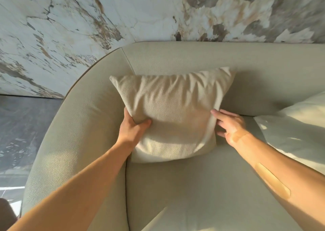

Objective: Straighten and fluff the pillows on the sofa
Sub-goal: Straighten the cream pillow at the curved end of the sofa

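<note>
In the head view, a cream pillow (172,114) leans upright against the backrest at the rounded left end of the sofa (202,186), its lower edge on the seat cushion. The person's left hand (132,128) is clamped on the pillow's left edge, thumb pressed into the front face and fingers hidden behind. The right hand (230,125) lies spread against the pillow's right edge, fingers apart and touching the fabric but not closed on it. The cover is creased and dimples under the thumb, so the pillow looks soft, light and loosely filled; it should give easily and spring back when squeezed, and the two side edges at mid-height seem the natural places to hold it for plumping. Two pillows can be counted: this one and a paler second pillow (297,130) lying at the right border, only partly in frame. One sofa shows, backed by a marbled wall (123,11).
</note>
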Tool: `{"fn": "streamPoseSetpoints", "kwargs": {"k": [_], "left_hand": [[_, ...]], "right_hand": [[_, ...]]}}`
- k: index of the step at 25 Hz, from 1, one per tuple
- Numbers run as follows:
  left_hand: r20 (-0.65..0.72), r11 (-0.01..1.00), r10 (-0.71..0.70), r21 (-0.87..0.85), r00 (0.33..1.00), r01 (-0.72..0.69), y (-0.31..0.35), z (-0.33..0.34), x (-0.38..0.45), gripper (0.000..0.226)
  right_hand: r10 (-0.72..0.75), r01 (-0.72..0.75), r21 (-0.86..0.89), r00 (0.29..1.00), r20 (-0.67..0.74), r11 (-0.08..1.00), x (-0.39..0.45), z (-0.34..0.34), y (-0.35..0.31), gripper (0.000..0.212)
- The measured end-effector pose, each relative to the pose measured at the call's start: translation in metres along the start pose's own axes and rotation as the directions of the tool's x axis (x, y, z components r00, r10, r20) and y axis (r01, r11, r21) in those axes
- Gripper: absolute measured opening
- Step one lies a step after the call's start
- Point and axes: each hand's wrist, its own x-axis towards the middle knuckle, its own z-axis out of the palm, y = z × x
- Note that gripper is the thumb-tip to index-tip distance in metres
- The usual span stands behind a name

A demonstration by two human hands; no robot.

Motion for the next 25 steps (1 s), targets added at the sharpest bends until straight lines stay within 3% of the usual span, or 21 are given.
{"fn": "streamPoseSetpoints", "kwargs": {"k": [5, 10, 17, 22, 25], "left_hand": [[0.036, 0.995, -0.071, -0.069, 0.997, 0.074, -0.004, 0.020, 0.058, 0.072], [0.138, 0.978, -0.184, -0.077, 0.973, 0.196, -0.008, 0.028, 0.082, 0.078], [0.064, 0.991, -0.125, -0.033, 0.990, 0.127, -0.020, 0.020, 0.091, 0.054], [0.037, 0.989, -0.146, 0.020, 0.989, 0.145, -0.033, 0.016, 0.095, 0.065], [0.007, 0.987, -0.125, 0.100, 0.992, 0.124, -0.033, 0.017, 0.096, 0.060]], "right_hand": [[-0.062, 0.066, 0.053, 0.996, -0.068, 0.996, 0.017, 0.001, -0.005, 0.032], [-0.019, 0.027, 0.113, 0.997, -0.075, 0.993, 0.024, 0.010, 0.013, 0.022], [0.020, -0.004, 0.136, 0.993, -0.115, 0.991, 0.023, 0.018, 0.018, 0.024], [0.067, -0.054, 0.134, 0.994, -0.091, 0.990, 0.025, 0.030, 0.020, 0.035], [-0.010, 0.015, 0.030, 0.987, -0.160, 0.999, 0.029, 0.029, 0.025, 0.043]]}}
